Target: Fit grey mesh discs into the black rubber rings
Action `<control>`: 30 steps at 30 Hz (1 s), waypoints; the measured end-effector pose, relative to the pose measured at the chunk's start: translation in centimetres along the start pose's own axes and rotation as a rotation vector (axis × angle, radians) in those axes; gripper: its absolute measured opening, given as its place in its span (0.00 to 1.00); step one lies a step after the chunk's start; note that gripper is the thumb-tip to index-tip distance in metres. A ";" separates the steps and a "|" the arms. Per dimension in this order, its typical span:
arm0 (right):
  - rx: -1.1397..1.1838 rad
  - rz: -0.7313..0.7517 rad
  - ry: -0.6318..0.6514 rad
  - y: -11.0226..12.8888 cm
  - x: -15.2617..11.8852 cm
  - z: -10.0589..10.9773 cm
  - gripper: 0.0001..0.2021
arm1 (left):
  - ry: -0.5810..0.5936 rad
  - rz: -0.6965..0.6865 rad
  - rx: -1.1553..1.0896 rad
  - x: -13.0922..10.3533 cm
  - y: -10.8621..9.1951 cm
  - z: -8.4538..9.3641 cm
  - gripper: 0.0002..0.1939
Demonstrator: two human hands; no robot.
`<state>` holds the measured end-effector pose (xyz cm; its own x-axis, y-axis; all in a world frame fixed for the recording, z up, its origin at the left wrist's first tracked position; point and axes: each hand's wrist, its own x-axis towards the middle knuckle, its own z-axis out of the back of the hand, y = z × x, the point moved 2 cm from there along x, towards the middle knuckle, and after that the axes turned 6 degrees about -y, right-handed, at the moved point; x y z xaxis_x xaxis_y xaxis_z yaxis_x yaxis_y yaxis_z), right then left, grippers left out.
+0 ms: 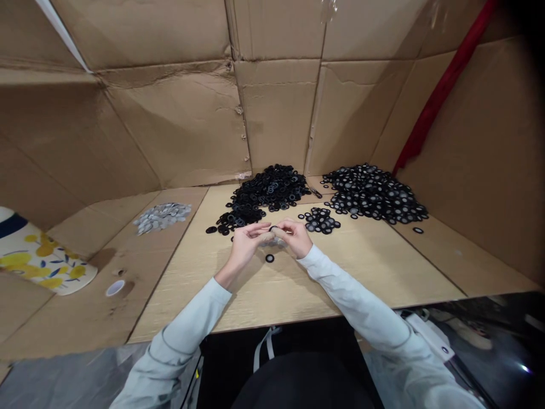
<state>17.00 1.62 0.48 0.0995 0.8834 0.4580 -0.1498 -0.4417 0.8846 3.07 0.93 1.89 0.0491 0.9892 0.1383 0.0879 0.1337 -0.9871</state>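
My left hand [247, 244] and my right hand [297, 237] meet over the middle of the board, fingertips pinched together. Between them is a small black ring [273, 228], mostly covered by the fingers. Loose pale grey discs [279, 242] lie just under the hands, partly hidden. Nearer to me rests one black ring with a pale disc in its centre [269, 258]. Behind the left hand rises a heap of black rings [272, 187]. Beyond the right hand is a small group of disc-filled rings [321, 220].
A large pile of disc-filled rings [374, 193] is at the back right. Grey discs [164, 217] are heaped at left. A floral-patterned cylinder [46, 258] and a small white roll [115, 288] stand at far left. Cardboard walls [276, 113] enclose the board [196, 284]. A small metal tool [315, 192] lies between the heaps.
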 end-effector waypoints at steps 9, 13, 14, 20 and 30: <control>-0.097 0.047 -0.071 0.2 -0.2 0.0 0.08 | -0.114 -0.079 -0.171 0.3 0.9 -0.3 0.12; -0.151 0.080 -0.054 0.5 -0.4 0.1 0.08 | -0.111 -0.089 -0.249 0.7 1.0 -0.4 0.14; -0.159 0.085 -0.053 0.6 -0.4 0.1 0.08 | -0.101 -0.096 -0.261 0.8 1.0 -0.4 0.15; -0.226 0.147 -0.027 0.9 -0.4 0.3 0.08 | -0.014 -0.047 -0.223 1.0 0.6 -0.4 0.15; -0.170 0.152 0.020 0.5 -0.1 0.6 0.09 | 0.057 0.086 -0.260 0.4 0.4 -0.5 0.12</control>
<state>17.48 1.25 0.97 0.0441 0.8121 0.5819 -0.3251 -0.5391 0.7770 3.59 1.33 1.58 0.1222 0.9903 0.0664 0.3328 0.0222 -0.9428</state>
